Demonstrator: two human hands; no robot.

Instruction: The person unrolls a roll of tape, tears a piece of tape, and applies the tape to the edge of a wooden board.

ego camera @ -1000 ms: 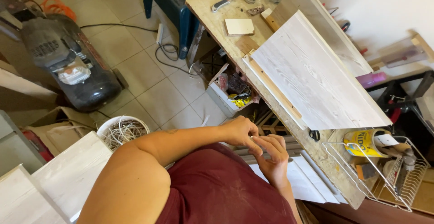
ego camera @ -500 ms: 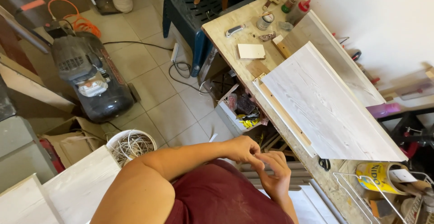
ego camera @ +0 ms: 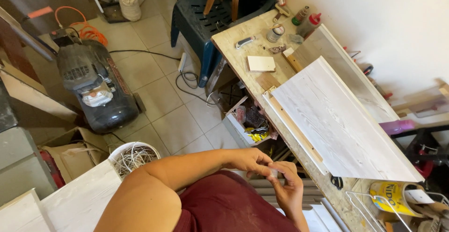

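Both hands meet in front of the maroon shirt, off the near edge of the worn wooden desk (ego camera: pixel 238 38). Left hand (ego camera: pixel 250 161) and right hand (ego camera: pixel 289 190) pinch one small pale piece (ego camera: pixel 272 171) between fingertips, grips narrow; too small to identify. A long whitewashed wood-grain panel (ego camera: pixel 339 119) lies flat along the desk. A small pale square block (ego camera: pixel 261 63) sits toward the desk's far end.

Two hands, the left hand (ego camera: pixel 250 161) and the right hand (ego camera: pixel 287 190), are seen near. One desk (ego camera: pixel 236 38) is counted, bearing two large white panels (ego camera: pixel 339 129) and one small white block (ego camera: pixel 261 63). One compressor (ego camera: pixel 96 89), one white bucket (ego camera: pixel 133 156) and one blue chair (ego camera: pixel 201 21) are counted on the floor.
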